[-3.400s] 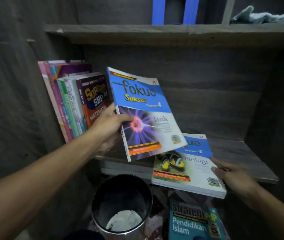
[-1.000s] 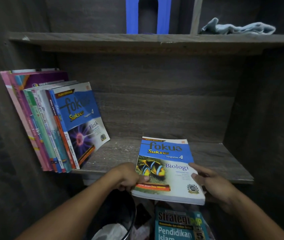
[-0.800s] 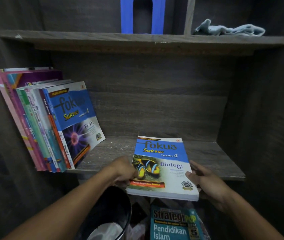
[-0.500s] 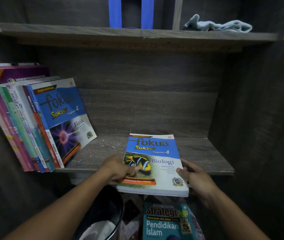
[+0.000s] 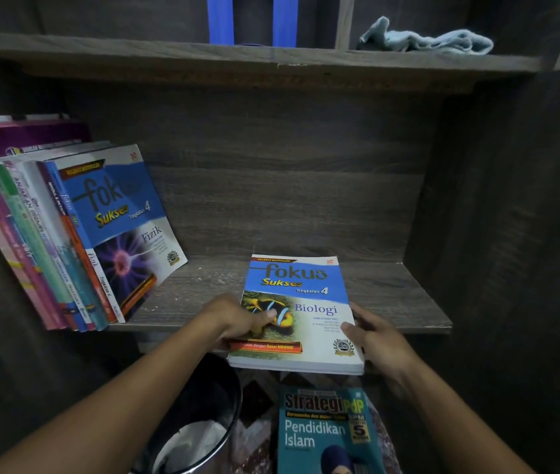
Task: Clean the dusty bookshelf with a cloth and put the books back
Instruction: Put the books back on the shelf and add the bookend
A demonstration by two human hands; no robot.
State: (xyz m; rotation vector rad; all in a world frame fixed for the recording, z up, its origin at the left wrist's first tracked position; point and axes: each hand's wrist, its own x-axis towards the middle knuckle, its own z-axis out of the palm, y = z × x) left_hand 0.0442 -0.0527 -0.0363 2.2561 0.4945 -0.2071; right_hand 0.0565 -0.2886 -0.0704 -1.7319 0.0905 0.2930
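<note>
A blue and white Biologi book (image 5: 309, 302) lies flat on the dark wooden shelf (image 5: 391, 295), its near end overhanging the front edge. My left hand (image 5: 234, 321) grips its left edge, thumb on the cover. My right hand (image 5: 374, 333) holds its right edge, thumb on top. Several books lean against the left wall, the Fizik book (image 5: 124, 227) outermost. A pale blue cloth (image 5: 425, 39) lies crumpled on the shelf above, at the right.
A teal Pendidikan Islam book (image 5: 326, 432) lies on the floor below the shelf. A dark round bin (image 5: 217, 398) with white paper inside stands beside it on the left. A blue object (image 5: 251, 18) stands on the upper shelf. The cabinet's right wall (image 5: 511, 217) is close.
The Fizik book went from my left hand into the leaning row. My left hand then came to the Biologi book, which both hands now hold, pushed slightly further onto the shelf.
</note>
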